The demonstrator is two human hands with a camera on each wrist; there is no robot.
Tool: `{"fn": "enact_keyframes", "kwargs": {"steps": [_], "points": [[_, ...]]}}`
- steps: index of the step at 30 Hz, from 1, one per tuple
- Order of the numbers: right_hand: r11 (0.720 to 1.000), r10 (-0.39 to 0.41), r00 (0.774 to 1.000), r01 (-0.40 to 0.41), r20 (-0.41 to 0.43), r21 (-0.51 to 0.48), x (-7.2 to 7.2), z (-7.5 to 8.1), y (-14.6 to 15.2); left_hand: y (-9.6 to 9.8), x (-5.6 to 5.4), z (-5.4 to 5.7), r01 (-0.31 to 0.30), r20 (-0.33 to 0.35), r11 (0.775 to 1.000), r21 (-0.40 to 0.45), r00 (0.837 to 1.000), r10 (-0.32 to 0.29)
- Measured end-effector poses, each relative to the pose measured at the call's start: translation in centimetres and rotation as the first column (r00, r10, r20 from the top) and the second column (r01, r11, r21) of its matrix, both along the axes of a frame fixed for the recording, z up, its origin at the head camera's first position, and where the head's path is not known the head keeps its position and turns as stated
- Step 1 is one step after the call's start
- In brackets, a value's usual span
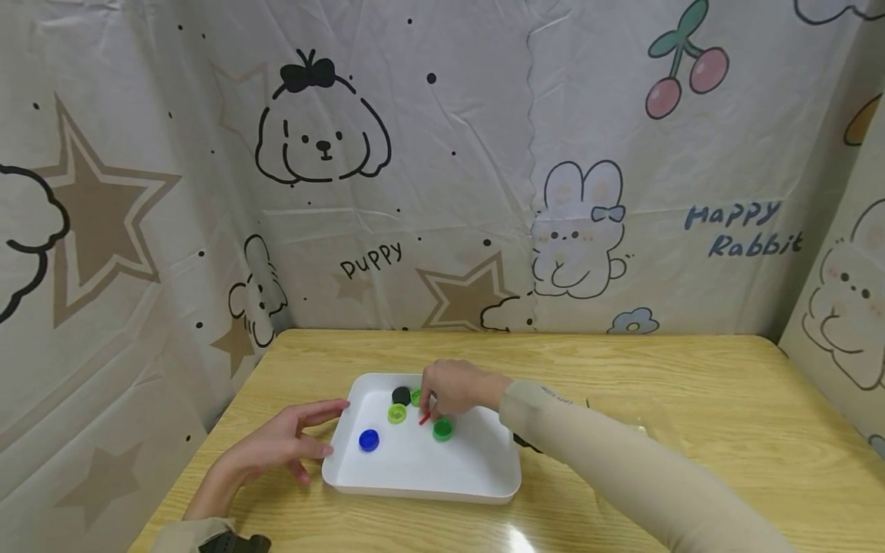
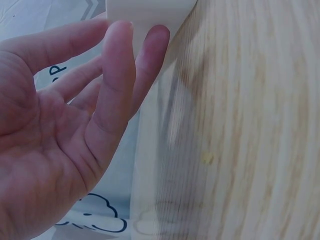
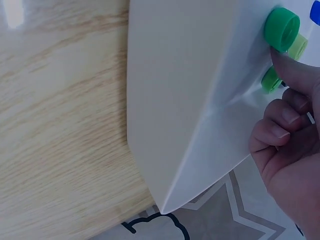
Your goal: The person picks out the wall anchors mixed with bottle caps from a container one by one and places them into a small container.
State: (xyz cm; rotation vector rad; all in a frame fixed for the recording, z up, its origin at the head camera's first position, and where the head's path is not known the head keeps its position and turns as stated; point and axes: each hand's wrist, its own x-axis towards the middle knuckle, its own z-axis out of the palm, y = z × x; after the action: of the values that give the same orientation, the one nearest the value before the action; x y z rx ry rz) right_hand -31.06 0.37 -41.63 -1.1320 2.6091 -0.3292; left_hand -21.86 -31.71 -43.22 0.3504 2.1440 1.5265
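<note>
Inside a white tray (image 1: 477,468) lie several round plastic caps: a blue cap (image 1: 369,440), a black cap (image 1: 401,395), a yellow-green cap (image 1: 397,414), a green cap (image 1: 442,429) and another green cap (image 1: 415,397), partly covered by my right hand (image 1: 452,386). That hand reaches over the tray and pinches a thin red piece (image 1: 425,418) at its fingertips, low over the tray floor. The red piece is hidden in the right wrist view. My left hand (image 1: 276,439) touches the tray's left side with its thumb and fingers extended, as the left wrist view also shows.
The tray stands on a wood-grain table (image 1: 588,491). To its right, partly behind the right sleeve (image 1: 608,461), lies a clear plastic item (image 1: 643,422). A printed cloth (image 1: 442,153) hangs behind the table and along its sides.
</note>
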Motion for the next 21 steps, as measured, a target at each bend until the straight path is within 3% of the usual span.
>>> {"fn": "enact_keyframes", "kwargs": {"steps": [21], "points": [[0.999, 0.036, 0.999, -0.036, 0.012, 0.037, 0.28, 0.32, 0.2, -0.2, -0.07, -0.29, 0.005, -0.006, 1.0, 0.011, 1.0, -0.005]]}}
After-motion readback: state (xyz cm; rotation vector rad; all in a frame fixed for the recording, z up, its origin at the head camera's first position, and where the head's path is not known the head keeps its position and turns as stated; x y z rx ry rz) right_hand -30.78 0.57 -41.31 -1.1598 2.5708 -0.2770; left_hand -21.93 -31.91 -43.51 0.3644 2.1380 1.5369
